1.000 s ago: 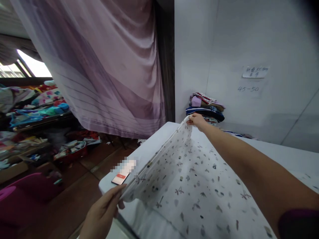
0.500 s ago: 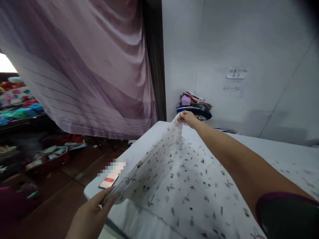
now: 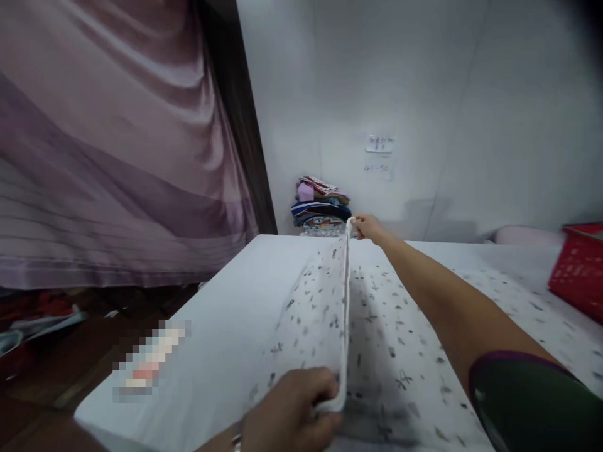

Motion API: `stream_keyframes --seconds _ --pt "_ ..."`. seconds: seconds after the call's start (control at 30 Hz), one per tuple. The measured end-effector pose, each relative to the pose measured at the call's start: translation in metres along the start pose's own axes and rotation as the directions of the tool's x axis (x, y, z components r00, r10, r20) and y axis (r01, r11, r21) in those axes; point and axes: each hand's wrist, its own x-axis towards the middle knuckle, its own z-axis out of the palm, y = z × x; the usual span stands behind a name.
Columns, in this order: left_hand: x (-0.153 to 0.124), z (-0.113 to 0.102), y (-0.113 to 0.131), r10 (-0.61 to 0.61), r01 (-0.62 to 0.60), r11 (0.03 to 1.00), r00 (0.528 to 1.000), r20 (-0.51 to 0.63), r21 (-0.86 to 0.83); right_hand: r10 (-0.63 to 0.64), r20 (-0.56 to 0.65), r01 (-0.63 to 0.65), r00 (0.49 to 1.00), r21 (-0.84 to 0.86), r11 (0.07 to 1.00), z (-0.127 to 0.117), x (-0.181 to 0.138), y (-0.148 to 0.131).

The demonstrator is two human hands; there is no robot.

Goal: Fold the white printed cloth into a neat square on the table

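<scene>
Curtain (image 3: 117,144), one: pink and mauve, hanging in folds at far left.
Oblong (image 3: 151,364), one: on the worktop's left side, too blurred to identify.
Worktop (image 3: 217,301), one: white, running rightward along the wall.
Bracelet (image 3: 237,441), one: on the left wrist.
Left hand (image 3: 296,408), one: fingers curled into a fist, gripping the near end of the cloth's raised edge.
Pile (image 3: 320,204), one: folded fabrics, stacked against the wall; the layers cannot be counted surely.
Cloth (image 3: 402,351), one: white with small dark motifs, above and upon the worktop; one edge stretched up between two hands, one part sloping down to its left, the rest spread to its right. More such print lies beyond the right arm; whether the same piece, I cannot tell.
Right hand (image 3: 370,227), one: fingers pinched together on the far end of that edge, arm outstretched.
Papers (image 3: 379,145), two: on the wall, one above the other, handwritten, the lower reading "45-50".
Sleeve (image 3: 532,402), one: dark green, purple-trimmed.
Basket (image 3: 579,270), one: red, at far right.
</scene>
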Motion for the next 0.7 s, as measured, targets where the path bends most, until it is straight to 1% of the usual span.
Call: stream_keyframes --seconds 0.07,0.1,0.13,0.2,0.27,0.37,0.43,0.53,0.63,0.7 --pt "0.035 0.028 0.017 0.143 -0.135 0.988 0.983 0.113 -0.076 0.040 -0.039 -0.039 0.998 0.015 0.999 -0.038 -0.014 0.010" --pt "0.052 0.043 0.024 0.192 -0.177 0.978 0.970 0.149 -0.111 0.062 -0.063 -0.061 0.996 0.029 0.998 -0.058 -0.022 0.016" --pt "0.067 0.058 0.032 0.218 -0.194 0.971 0.959 0.179 -0.142 0.085 -0.091 -0.082 0.992 0.046 0.996 -0.077 -0.031 0.023" --pt "0.096 0.087 0.048 0.228 -0.178 0.961 0.944 0.239 -0.213 0.130 -0.150 -0.118 0.980 0.087 0.989 -0.116 -0.050 0.039" --pt "0.120 0.117 0.062 0.223 -0.121 0.941 0.924 0.312 -0.315 0.169 -0.214 -0.143 0.962 0.133 0.981 -0.150 -0.068 0.059" --pt "0.148 0.157 0.078 0.218 -0.013 0.895 0.884 0.413 -0.445 0.224 -0.309 -0.167 0.925 0.198 0.966 -0.192 -0.095 0.091" --pt "0.161 0.180 0.081 0.191 0.057 0.876 0.871 0.453 -0.479 0.266 -0.347 -0.194 0.899 0.229 0.954 -0.210 -0.110 0.111" --pt "0.174 0.204 0.081 0.156 0.132 0.851 0.861 0.484 -0.508 0.324 -0.364 -0.247 0.873 0.243 0.938 -0.222 -0.128 0.136" --pt "0.184 0.213 0.082 0.159 0.166 0.824 0.849 0.503 -0.541 0.357 -0.413 -0.288 0.838 0.220 0.932 -0.224 -0.133 0.154" --pt "0.190 0.213 0.088 0.187 0.147 0.818 0.847 0.498 -0.556 0.357 -0.474 -0.302 0.805 0.190 0.934 -0.226 -0.129 0.162"
